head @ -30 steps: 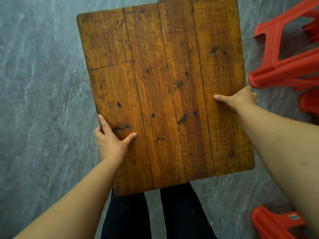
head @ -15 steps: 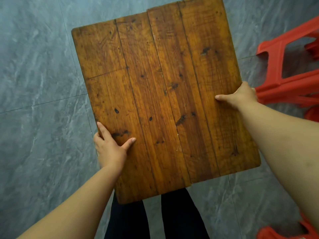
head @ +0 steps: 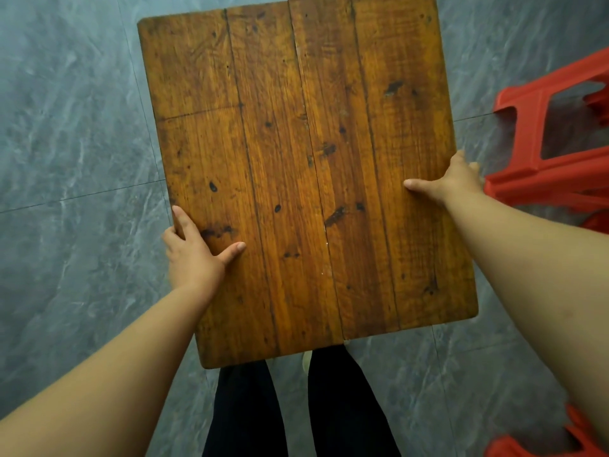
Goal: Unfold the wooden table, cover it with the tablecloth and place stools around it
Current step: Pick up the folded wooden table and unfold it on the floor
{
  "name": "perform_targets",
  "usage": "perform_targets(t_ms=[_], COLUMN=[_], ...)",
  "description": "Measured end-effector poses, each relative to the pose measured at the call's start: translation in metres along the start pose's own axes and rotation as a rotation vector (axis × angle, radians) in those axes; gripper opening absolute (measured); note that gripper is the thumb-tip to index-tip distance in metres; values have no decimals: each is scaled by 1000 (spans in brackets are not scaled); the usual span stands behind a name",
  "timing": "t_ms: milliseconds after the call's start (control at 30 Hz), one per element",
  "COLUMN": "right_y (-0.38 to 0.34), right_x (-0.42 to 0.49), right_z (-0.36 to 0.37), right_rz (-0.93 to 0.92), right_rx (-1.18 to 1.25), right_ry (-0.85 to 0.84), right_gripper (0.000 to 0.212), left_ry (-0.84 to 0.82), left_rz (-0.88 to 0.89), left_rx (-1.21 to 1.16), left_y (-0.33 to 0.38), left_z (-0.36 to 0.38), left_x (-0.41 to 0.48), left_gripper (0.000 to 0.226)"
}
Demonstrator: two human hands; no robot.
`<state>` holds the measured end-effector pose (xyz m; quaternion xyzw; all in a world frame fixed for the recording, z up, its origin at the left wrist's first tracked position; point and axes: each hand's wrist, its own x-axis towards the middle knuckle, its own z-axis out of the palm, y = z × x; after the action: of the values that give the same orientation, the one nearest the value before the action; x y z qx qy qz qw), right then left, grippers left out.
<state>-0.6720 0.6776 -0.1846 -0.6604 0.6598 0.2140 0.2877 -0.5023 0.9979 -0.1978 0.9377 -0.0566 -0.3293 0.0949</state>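
The wooden table (head: 306,143) fills the middle of the view, a worn brown plank top seen from above. My left hand (head: 194,255) grips its left edge, thumb lying on the top and fingers along the side. My right hand (head: 451,181) grips the right edge, thumb on the top and fingers wrapped under. Red plastic stools (head: 557,173) lie on their sides at the right, close to my right hand. The table's legs are hidden under the top. No tablecloth is in view.
Grey marbled floor tiles (head: 72,133) spread to the left and beyond the table. Another red stool (head: 540,443) shows at the bottom right corner. My legs in dark trousers (head: 296,410) stand just behind the table's near edge.
The table top has shifted slightly in the view with both hands still on its edges. The red stools have slid toward the right edge of the view.
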Motion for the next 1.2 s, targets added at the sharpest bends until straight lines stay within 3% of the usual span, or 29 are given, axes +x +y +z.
perform_targets(t_ms=[367, 433, 533, 667, 900, 1000, 1200], right_y=[3, 3, 4, 9, 3, -6, -16], right_x=[-5, -22, -61, -113, -123, -155, -282], right_z=[9, 22, 55, 100, 63, 13, -89], right_rz=[-37, -80, -265, -534, -538, -622, -987], right_rx=[-26, -4, -74, -335, -557, -444, -194], right_ry=[89, 171, 252, 43, -177, -71, 84], right_gripper=[103, 92, 74, 75, 74, 71, 58], left_ry=[-60, -3, 61, -116, -214, -119, 207], left_rz=[-44, 57, 353, 520, 437, 476, 585], left_rx=[-6, 96, 264, 448, 430, 322, 183], left_y=[4, 7, 9, 8, 9, 9, -4], left_z=[-1, -1, 3, 18, -3, -46, -176], left_x=[3, -3, -19, -45, -68, -96, -190], left_gripper=[120, 113, 94, 80, 75, 73, 66])
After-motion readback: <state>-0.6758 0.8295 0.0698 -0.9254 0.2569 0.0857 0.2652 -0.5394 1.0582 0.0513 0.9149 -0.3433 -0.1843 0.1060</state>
